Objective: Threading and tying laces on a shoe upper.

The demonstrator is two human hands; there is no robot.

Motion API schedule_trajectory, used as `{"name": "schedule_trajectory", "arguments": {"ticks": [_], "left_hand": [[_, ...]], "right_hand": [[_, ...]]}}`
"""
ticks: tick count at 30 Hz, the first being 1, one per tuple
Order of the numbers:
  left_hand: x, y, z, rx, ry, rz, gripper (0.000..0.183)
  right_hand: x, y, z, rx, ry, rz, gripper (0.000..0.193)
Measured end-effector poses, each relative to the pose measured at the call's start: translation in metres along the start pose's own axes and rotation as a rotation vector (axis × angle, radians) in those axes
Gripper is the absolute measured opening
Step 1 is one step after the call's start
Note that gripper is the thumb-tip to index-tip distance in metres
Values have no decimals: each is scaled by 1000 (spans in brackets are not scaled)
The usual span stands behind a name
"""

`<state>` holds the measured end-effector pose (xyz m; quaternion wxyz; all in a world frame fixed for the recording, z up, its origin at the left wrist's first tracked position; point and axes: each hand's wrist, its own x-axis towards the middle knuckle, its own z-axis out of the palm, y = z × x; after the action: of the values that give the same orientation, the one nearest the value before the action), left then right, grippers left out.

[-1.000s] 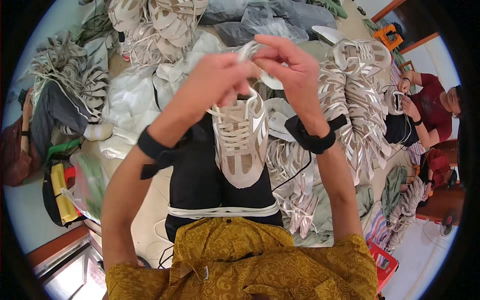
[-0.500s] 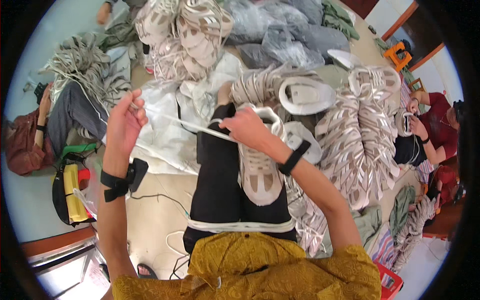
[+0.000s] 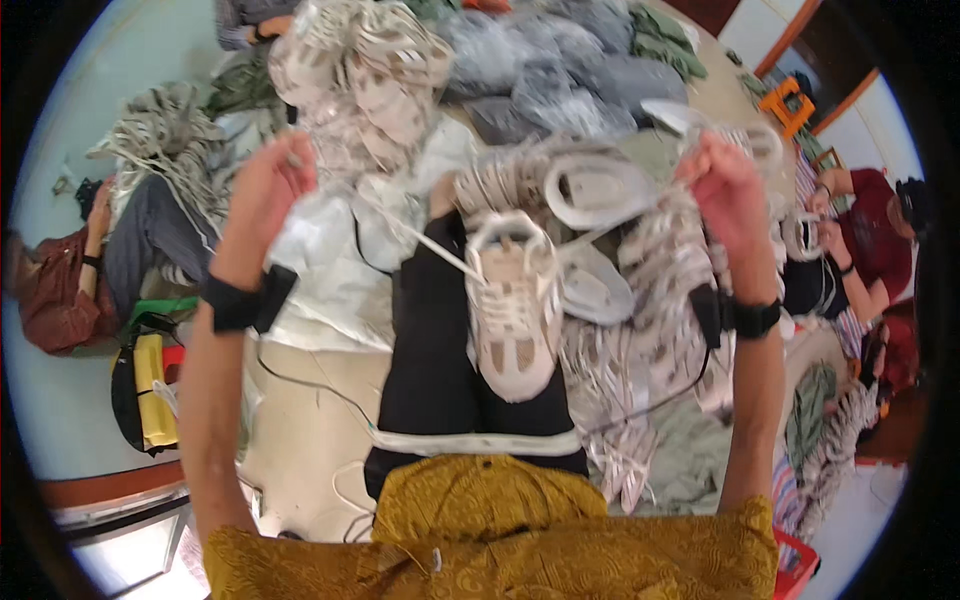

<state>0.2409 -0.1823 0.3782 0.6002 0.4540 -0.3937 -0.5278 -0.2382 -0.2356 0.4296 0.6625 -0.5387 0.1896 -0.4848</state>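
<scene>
A beige sneaker [image 3: 518,362] rests on my black-clad thighs, its toe toward me and its laces threaded through the eyelets. Out to the left, my left hand [image 3: 275,178] is closed on one end of the white shoelace [image 3: 432,243], which runs taut down to the shoe. My right hand [image 3: 722,188] is raised about as far to the right, fingers pinched on the lace's other end, partly blurred against the shoes behind. Each wrist wears a black strap.
Rows of stacked sneakers [image 3: 655,320] lie to my right; further heaps of shoes [image 3: 370,85] rise ahead. White sacking [image 3: 330,300] and grey plastic bags [image 3: 570,70] cover the floor. People sit at left and right, one in a dark red shirt [image 3: 875,215]. Cables run from both wrist straps.
My right hand has moved from beside the shoe's collar up and out to the right, drawing the lace's other end with it. My left hand has shifted slightly upward.
</scene>
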Motion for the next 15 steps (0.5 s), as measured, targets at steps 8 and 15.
{"name": "schedule_trajectory", "arguments": {"ticks": [8, 15], "left_hand": [[51, 27, 179, 244, -643, 175, 38], [16, 17, 215, 1019, -507, 228, 22]], "right_hand": [[-11, -73, -6, -115, -109, -69, 30], [5, -65, 53, -235, -42, -167, 32]]}}
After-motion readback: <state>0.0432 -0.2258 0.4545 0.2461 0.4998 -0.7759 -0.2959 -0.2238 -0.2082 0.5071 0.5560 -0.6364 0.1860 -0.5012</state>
